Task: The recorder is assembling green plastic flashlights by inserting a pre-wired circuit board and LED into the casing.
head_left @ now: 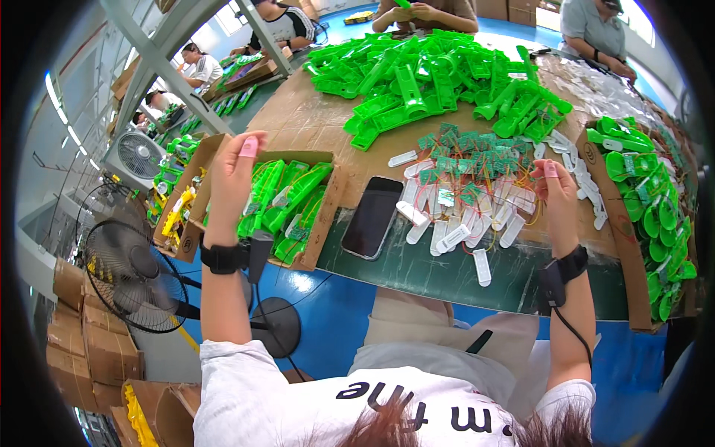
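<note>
My left hand [232, 167] is raised over the left side of the table, beside a cardboard box [322, 216] of green plastic housings [279, 195] with wires. Its fingers are curled in against the thumb, and nothing shows in them. My right hand [557, 185] hovers at the right edge of a heap of green circuit boards [465, 160], wired to white oblong plastic pieces [453, 238]. Its fingers are also bent in toward the thumb, with no object visible between them. A dark-screened phone [374, 217] lies between the box and the heap.
A large pile of green plastic housings [410, 82] covers the table's far side. At the right stands a carton [612, 223] with more green parts [655, 216]. A fan [134, 272] and stacked cartons [93, 339] are at the left. Several people sit beyond the table.
</note>
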`<state>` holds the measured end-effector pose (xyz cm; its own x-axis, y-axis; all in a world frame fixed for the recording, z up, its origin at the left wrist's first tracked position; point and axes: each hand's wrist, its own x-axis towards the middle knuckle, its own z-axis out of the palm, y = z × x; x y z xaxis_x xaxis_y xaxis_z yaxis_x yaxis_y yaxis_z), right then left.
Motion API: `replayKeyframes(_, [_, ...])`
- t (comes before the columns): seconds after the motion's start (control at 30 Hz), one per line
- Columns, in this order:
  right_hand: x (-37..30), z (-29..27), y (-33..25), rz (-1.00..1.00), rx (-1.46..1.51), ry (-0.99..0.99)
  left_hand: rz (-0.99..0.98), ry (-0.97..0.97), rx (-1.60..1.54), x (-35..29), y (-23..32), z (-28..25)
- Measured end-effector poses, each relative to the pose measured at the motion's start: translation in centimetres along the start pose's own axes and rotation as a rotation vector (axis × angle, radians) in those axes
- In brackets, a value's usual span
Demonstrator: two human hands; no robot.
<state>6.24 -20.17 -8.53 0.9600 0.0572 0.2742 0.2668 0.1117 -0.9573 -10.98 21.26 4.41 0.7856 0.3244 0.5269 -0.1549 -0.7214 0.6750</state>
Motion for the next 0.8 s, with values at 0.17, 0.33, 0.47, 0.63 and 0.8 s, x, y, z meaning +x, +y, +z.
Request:
replayKeyframes(0.17, [0.6,-0.6,0.7,-0.003,-0.024,-0.031,-0.052,-0.457,-0.626,-1.5,7.8,12.8])
replayKeyframes(0.33, [1.5,0.1,0.5,-0.217,-0.597,-0.024,-0.348,-0.793,-1.554,-0.4,6.8,24.8])
replayKeyframes(0.47, [3.8,-0.4,-1.1,-0.349,-0.908,-0.086,-0.517,-0.864,-2.191,0.3,4.6,27.3])
replayKeyframes(0.63, [8.7,2.2,-1.9,-0.405,-1.076,-0.327,-0.642,-0.787,-2.387,-0.5,3.4,27.4])
replayKeyframes(0.8, [11.8,4.1,0.2,-0.642,-1.352,-0.412,-0.652,-0.783,-2.344,-0.7,3.8,27.8])
